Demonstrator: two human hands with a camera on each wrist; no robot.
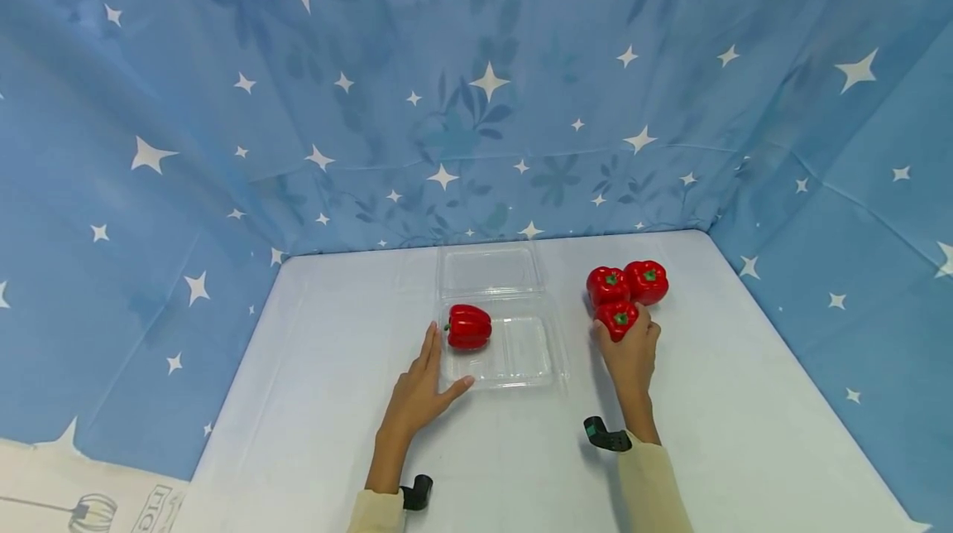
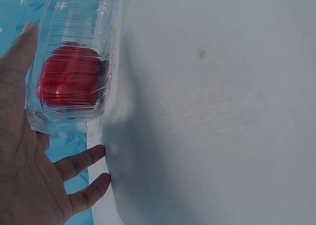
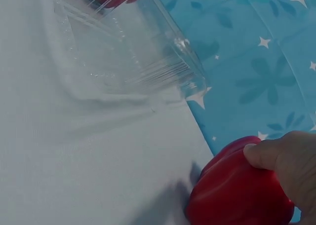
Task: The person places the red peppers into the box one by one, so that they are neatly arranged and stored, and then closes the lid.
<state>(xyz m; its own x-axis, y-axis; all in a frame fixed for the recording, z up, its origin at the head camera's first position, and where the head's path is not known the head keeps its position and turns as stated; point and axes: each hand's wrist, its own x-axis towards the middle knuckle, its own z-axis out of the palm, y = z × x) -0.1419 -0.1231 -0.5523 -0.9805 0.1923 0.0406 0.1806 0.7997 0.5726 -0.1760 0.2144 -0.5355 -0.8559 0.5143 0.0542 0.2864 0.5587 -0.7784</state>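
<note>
My right hand (image 1: 633, 357) grips a red bell pepper (image 1: 615, 319) at the right of the table, thumb on one side and fingers on the other. In the right wrist view the thumb presses on the glossy side of this held pepper (image 3: 237, 185). My left hand (image 1: 419, 397) lies along the left front corner of a clear plastic clamshell container (image 1: 530, 349), its fingers extended and thumb spread along the front edge. Inside the container's left part another red bell pepper (image 1: 469, 327) lies on its side, stem to the left. The left wrist view shows this pepper (image 2: 71, 77) through the ribbed wall.
Two more red bell peppers, one on the left (image 1: 606, 285) and one on the right (image 1: 647, 281), stand just behind the gripped one, stems up. The container's lid (image 1: 489, 271) is folded back toward the rear. A blue star-patterned curtain (image 1: 476, 144) borders the white table (image 1: 342, 326).
</note>
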